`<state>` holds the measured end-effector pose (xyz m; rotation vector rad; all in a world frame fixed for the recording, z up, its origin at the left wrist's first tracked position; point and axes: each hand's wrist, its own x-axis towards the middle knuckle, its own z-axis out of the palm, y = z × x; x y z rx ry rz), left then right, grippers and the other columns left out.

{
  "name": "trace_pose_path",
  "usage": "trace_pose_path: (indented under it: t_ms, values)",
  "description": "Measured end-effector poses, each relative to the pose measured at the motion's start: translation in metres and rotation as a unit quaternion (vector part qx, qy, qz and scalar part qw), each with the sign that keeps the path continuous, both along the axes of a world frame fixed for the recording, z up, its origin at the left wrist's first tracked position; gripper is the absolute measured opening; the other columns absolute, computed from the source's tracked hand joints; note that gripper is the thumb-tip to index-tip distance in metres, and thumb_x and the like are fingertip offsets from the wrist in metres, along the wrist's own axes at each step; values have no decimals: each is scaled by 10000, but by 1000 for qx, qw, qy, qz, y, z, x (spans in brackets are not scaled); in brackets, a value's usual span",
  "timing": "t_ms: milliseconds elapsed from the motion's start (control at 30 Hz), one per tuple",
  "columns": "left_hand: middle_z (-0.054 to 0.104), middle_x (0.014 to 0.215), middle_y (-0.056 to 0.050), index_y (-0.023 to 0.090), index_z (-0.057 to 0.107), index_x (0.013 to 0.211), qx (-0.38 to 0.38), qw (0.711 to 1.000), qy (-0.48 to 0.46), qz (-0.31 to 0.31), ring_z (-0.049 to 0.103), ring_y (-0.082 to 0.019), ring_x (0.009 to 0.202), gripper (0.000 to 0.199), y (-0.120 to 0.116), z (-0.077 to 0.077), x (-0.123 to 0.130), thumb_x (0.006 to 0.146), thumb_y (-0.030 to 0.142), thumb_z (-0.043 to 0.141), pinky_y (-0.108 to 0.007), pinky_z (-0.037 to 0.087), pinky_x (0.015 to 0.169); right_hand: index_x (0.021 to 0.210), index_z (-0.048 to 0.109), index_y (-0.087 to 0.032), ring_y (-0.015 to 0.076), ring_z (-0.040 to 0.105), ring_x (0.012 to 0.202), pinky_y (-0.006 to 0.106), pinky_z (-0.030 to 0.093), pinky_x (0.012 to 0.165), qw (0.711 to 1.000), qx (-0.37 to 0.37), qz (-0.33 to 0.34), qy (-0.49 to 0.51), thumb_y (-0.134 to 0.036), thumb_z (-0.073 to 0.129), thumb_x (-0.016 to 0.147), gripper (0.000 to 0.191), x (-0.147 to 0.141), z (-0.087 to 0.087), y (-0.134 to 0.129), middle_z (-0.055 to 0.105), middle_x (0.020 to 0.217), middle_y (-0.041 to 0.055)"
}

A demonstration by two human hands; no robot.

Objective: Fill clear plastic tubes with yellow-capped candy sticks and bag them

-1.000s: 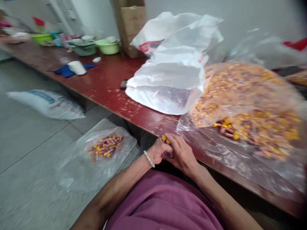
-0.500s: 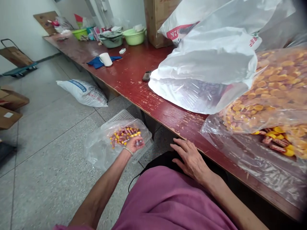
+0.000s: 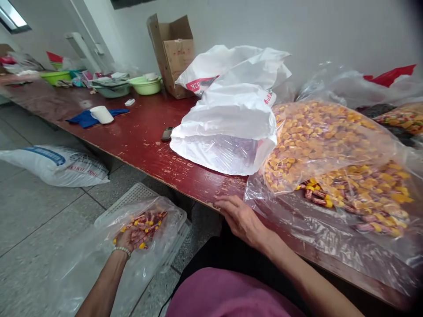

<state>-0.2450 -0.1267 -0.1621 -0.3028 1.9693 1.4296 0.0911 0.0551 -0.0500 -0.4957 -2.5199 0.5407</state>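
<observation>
Wrapped candies (image 3: pixel 142 226): where do we locate them?

We locate a small heap inside a clear plastic bag (image 3: pixel 150 259), which lies draped over a white perforated crate (image 3: pixel 130 196) on the terrazzo floor (image 3: pixel 39 220), at the person's left. A much larger quantity fills a large clear bag (image 3: pixel 330 145) on the tabletop (image 3: pixel 132 141).

What is the state of the left hand (image 3: pixel 127 237)?

We observe it inside the smaller bag, among the candies, with a bead bracelet (image 3: pixel 121 250) at the wrist. Film and candies obscure its fingers, so we cannot tell whether it pinches any piece.

And the right hand (image 3: pixel 243 220)?

We find it spread, palm down, holding nothing, on the tabletop's front edge, just beside the large clear bag.

What do we record farther out?

On the tabletop, we record a white plastic bag (image 3: pixel 224 119), a mobile phone (image 3: pixel 167 134), a white mug (image 3: pixel 102 114) on a blue cloth (image 3: pixel 86 119), and green basins (image 3: pixel 146 86). An open cardboard box (image 3: pixel 173 53) stands at the far edge. A woven sack (image 3: pixel 56 167) lies on the floor.
</observation>
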Motion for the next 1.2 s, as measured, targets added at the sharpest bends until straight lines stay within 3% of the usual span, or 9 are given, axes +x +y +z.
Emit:
trace_pose_path:
  t_ms: [200,333,433,567,733,867,1000,1067,1200]
  values:
    - [533,543,35,191,514,727,-9,997,66,-48,535,-170,484,184,-2,-2,31,577,136,608,-302,466,493,1128,568,-91,223,601,912,361,494,813,974,36,-219,-36,32,361,749,449,-22,1,108,639,1007,148]
    - [616,813,9,224,601,891,70,963,210,-151,589,-185,760,330,22,25,74,573,179,677,-294,494,706,1154,555,-37,252,580,946,374,469,825,962,38,-264,-59,67,353,688,519,-21,-7,143,620,1034,196]
    - [631,937,-41,222,647,941,127,825,441,-329,582,-223,909,240,65,63,101,712,192,584,-347,463,874,1123,585,-69,248,563,964,358,459,837,959,35,-268,-89,63,379,672,513,-18,-14,148,616,1047,172]
    - [607,1106,-86,193,604,1110,186,616,627,-438,526,-218,1063,395,157,104,120,799,48,407,-372,414,980,1100,617,-128,249,525,1016,352,439,874,956,36,-265,-123,39,408,696,484,-17,-20,145,585,1101,137]
    - [601,1080,-130,132,617,1055,148,444,698,-542,504,-227,1046,422,257,109,124,758,-32,366,-393,462,916,1170,581,-206,236,496,1059,327,446,854,956,43,-257,-139,17,402,730,524,-12,-21,140,489,1232,115]
    - [508,1224,-141,136,546,1178,131,361,706,-595,445,-256,1127,554,293,103,120,657,-25,446,-413,432,939,1190,550,-231,257,454,1085,352,437,867,960,67,-230,-145,8,419,726,539,-10,-23,137,466,1262,96]
    - [500,1222,-148,125,522,1198,131,273,690,-657,433,-275,1106,618,315,106,120,594,2,477,-432,387,953,1194,515,-149,264,439,1070,369,417,904,963,55,-224,-141,18,419,707,523,-12,-26,140,517,1200,118]
    - [541,1119,-133,133,547,1160,113,260,670,-686,454,-268,1037,607,325,108,124,569,10,486,-414,396,915,1189,506,-106,269,450,1048,377,409,914,962,44,-231,-138,19,419,698,514,-12,-26,144,538,1161,134]
    - [541,986,-136,124,618,1030,73,282,651,-701,454,-282,960,479,335,107,130,571,45,508,-407,405,844,1178,502,-96,264,477,1031,371,421,892,964,23,-231,-129,10,434,684,510,-12,-26,153,548,1130,137]
